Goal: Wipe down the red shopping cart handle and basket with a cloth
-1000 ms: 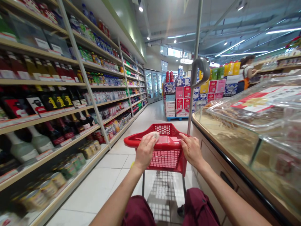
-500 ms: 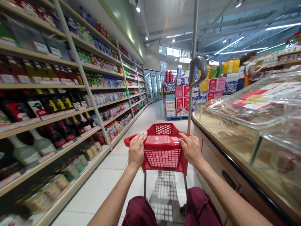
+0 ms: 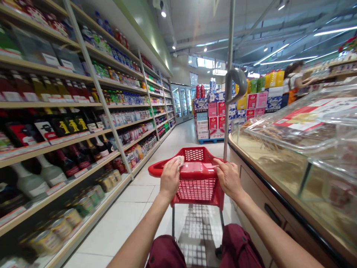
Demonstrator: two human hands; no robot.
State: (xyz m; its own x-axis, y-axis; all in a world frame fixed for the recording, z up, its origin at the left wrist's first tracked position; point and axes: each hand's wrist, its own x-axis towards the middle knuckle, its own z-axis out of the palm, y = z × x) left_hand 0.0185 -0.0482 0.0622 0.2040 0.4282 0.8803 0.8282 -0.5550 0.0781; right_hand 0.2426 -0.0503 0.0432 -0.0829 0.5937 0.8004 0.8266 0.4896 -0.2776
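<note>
A small red shopping cart (image 3: 196, 190) with a mesh basket stands right in front of me. My left hand (image 3: 169, 180) lies closed on the left part of its red handle (image 3: 192, 171), with a crumpled white wipe (image 3: 180, 160) between the fingers and the bar. At the handle's right end my right hand (image 3: 228, 178) is bent over the bar and grips it; its fingers show from above. Beside that hand a grey pole (image 3: 230, 41) rises, carrying a dark grey loop (image 3: 237, 83).
Shelves of bottles and cans (image 3: 83, 106) run along the left. A glass-topped display counter (image 3: 259, 149) stands close on the right. Ahead are stacked drink boxes (image 3: 213, 123) on a blue pallet, glass-door fridges (image 3: 181, 100) and a person (image 3: 291, 85). Pale floor tiles (image 3: 134, 208) lie between.
My left hand has slid to the right along the handle with the wipe, towards the middle. My right hand stays at the handle's right end.
</note>
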